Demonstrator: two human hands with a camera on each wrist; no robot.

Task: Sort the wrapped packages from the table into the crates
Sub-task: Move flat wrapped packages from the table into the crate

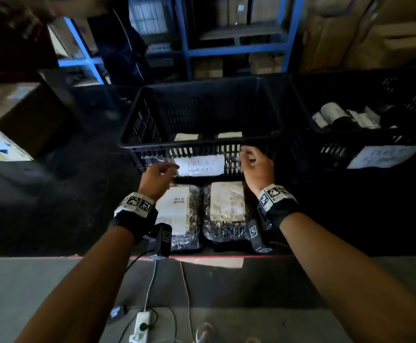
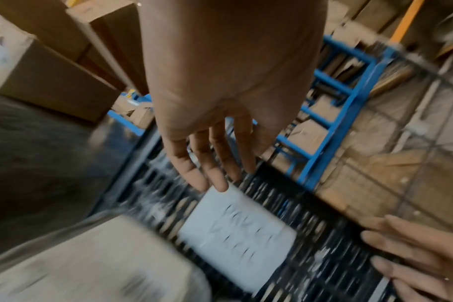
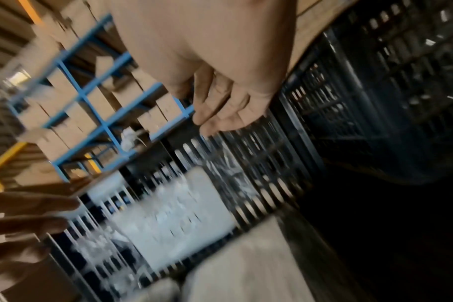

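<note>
Two bubble-wrapped packages with paper labels lie side by side on the dark table, the left package (image 1: 179,214) and the right package (image 1: 226,209). Just beyond them stands a black slatted crate (image 1: 137,144) with a white handwritten label (image 1: 200,165); two labelled packages (image 1: 186,136) lie inside it. My left hand (image 1: 170,170) hovers above the left package's far end, fingers straight (image 2: 215,179) and empty. My right hand (image 1: 247,157) hangs in front of the crate's near wall, fingers loosely curled (image 3: 215,118), holding nothing. The wrist views are blurred.
A second black crate (image 1: 365,142) at the right holds several wrapped packages and carries its own white label (image 1: 385,155). Cardboard boxes (image 1: 16,115) stand at the left. Blue shelving (image 1: 236,48) rises behind. A power strip (image 1: 141,325) and cables lie on the floor near me.
</note>
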